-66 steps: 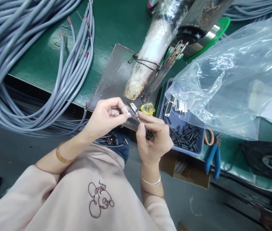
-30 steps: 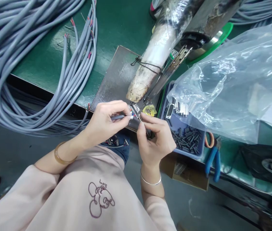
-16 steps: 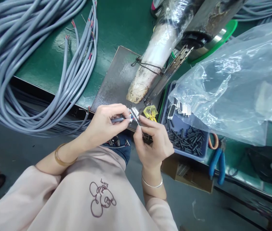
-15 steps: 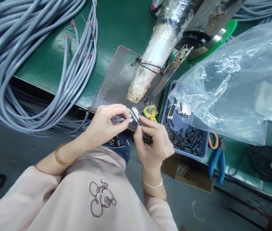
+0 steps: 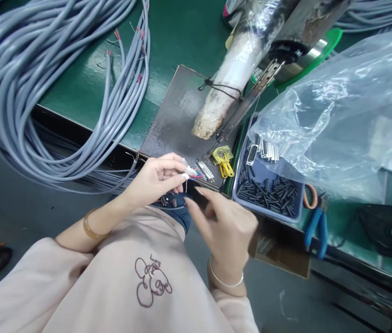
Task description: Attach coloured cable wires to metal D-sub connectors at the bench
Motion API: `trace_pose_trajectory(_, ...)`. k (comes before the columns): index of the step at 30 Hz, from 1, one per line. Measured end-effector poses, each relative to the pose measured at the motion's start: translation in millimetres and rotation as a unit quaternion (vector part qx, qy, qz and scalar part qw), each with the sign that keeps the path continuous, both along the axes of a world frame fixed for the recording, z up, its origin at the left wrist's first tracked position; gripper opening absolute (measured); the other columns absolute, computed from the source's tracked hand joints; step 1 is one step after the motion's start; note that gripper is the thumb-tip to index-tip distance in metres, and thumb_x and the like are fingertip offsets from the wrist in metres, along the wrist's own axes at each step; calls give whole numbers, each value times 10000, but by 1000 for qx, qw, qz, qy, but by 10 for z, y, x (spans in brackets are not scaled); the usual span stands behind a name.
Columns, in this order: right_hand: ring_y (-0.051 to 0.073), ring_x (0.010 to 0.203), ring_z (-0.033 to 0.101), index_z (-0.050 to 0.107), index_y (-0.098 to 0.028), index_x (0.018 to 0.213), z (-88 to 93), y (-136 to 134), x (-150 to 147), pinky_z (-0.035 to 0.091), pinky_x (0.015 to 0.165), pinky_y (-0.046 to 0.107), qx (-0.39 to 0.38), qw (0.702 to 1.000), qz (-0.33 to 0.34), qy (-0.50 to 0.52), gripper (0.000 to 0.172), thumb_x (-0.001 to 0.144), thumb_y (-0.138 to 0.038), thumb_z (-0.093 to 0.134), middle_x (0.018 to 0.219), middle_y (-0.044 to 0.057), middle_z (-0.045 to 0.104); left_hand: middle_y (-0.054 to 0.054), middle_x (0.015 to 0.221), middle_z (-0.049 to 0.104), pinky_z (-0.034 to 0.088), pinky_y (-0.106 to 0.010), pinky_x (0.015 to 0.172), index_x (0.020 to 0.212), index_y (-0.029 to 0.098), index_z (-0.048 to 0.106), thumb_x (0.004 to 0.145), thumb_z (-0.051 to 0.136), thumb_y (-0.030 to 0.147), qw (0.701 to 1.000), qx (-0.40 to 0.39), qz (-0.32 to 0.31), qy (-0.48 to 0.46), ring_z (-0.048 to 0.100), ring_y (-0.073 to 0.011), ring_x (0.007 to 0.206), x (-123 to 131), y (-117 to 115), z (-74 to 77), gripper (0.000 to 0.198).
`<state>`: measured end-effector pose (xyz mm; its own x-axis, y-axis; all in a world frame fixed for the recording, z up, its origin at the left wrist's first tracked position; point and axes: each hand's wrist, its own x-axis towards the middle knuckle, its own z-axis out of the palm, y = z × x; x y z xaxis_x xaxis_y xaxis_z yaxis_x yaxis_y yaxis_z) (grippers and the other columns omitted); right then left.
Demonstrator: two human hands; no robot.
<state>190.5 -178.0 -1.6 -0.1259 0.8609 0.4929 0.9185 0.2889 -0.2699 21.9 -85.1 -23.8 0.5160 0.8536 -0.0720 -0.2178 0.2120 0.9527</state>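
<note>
Head | shirt script (image 5: pixel 155 260) unreadable | connector (image 5: pixel 205 170) just beside your left grip (image 5: pixel 159 178), which pinches wires (image 5: pixel 198 175) | your right grip (image 5: pixel 228 224) parted, empty

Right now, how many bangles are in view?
2: an amber bangle on the left wrist and a silver bangle on the right wrist. Any under the sleeves would be hidden.

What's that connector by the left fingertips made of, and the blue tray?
The connector looks like bright metal, from its silvery shine, though any plastic inside is too small to tell. The blue tray seems smooth plastic: even colour, rounded corners.
</note>
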Motion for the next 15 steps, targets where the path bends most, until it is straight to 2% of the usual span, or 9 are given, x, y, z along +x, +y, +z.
trace_pose_trajectory(4, 65, 423, 480, 689, -156, 848, -9, 155, -193, 365, 511, 224, -16, 999, 26, -27, 219, 1009, -242, 569, 501, -67, 563, -27, 913, 618, 580, -160, 617, 846, 149, 803, 816, 731, 154, 999, 38, 36, -9, 648, -56, 658, -20, -65, -16, 79)
trace_pose_trajectory(8, 59, 407, 463, 652, -170, 792, 17, 144, -194, 357, 501, 209, -17, 999, 21, -24, 249, 1009, -209, 538, 477, -89, 499, -57, 969, 671, 597, -199, 657, 912, 153, 808, 880, 672, 152, 995, 97, 33, 18, 671, -78, 683, -80, -124, -40, 140)
trace_pose_trajectory(12, 57, 406, 463, 631, -184, 784, 105, 114, -138, 347, 483, 210, -8, 999, 14, -33, 232, 1003, -226, 566, 487, -92, 509, -90, 958, 770, 609, -247, 784, 1025, 158, 797, 928, 632, 128, 963, 261, 27, 60, 734, -151, 869, -121, -187, -78, 194)
trace_pose_trajectory(15, 55, 419, 474, 639, -202, 801, 166, 81, -62, 339, 471, 221, 6, 1000, 7, -5, 178, 972, -251, 640, 551, -79, 592, -106, 975, 793, 603, -245, 825, 1113, 140, 758, 955, 579, 87, 927, 365, 44, 71, 744, -145, 881, -112, -251, -119, 245)
